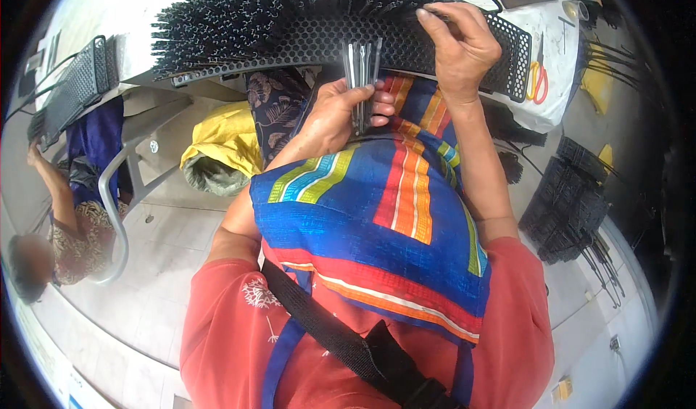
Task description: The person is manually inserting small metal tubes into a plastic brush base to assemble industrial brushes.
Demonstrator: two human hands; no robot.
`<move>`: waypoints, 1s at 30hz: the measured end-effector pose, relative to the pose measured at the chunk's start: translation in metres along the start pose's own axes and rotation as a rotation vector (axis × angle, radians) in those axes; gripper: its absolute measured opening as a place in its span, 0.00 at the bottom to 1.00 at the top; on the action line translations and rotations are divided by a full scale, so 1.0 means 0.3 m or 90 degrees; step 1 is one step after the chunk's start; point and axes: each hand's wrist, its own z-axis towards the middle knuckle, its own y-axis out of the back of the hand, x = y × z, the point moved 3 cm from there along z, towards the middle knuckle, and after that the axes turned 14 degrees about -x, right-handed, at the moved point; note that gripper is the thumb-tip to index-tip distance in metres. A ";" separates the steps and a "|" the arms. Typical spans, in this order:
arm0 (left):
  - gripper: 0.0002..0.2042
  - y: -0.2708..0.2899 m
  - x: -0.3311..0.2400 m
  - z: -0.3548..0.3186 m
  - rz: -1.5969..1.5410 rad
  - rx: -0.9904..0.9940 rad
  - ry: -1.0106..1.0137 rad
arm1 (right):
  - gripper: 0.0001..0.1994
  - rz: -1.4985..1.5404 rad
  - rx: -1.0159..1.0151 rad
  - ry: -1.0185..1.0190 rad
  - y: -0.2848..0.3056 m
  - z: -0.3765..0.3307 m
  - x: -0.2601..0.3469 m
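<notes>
Left fingers: the left hand (335,117) is wrapping its thumb and bent fingers around a bunch of thin clear strips (362,61).
Strip direction: their long axis is running away from the person's body, the free tips pointing to the worktop and fanning slightly.
Strip place: they are showing before the middle of the panel's near long edge.
Right fingers: the right hand (467,46) is keeping thumb and forefinger tips near together above the panel's right half; I cannot tell if they are pinching something.
Black rods: many black rods (232,28) are standing crowded in the perforated panel (516,43), those at left leaning outward.
Scissors: the scissors (537,83) are lying beside the panel's right end, on the worktop (127,28).
Marking: the chair (112,206) is bearing a small round mark, too small for reading.
</notes>
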 end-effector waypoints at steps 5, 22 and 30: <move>0.09 -0.005 -0.003 -0.006 -0.009 -0.040 0.001 | 0.06 -0.067 0.021 -0.006 -0.021 0.011 0.043; 0.09 -0.037 -0.013 -0.031 0.036 0.061 0.000 | 0.06 0.038 0.351 -0.557 0.000 -0.202 -0.058; 0.12 -0.020 -0.018 -0.017 0.008 0.018 -0.001 | 0.02 0.145 0.246 -0.564 0.039 -0.165 -0.017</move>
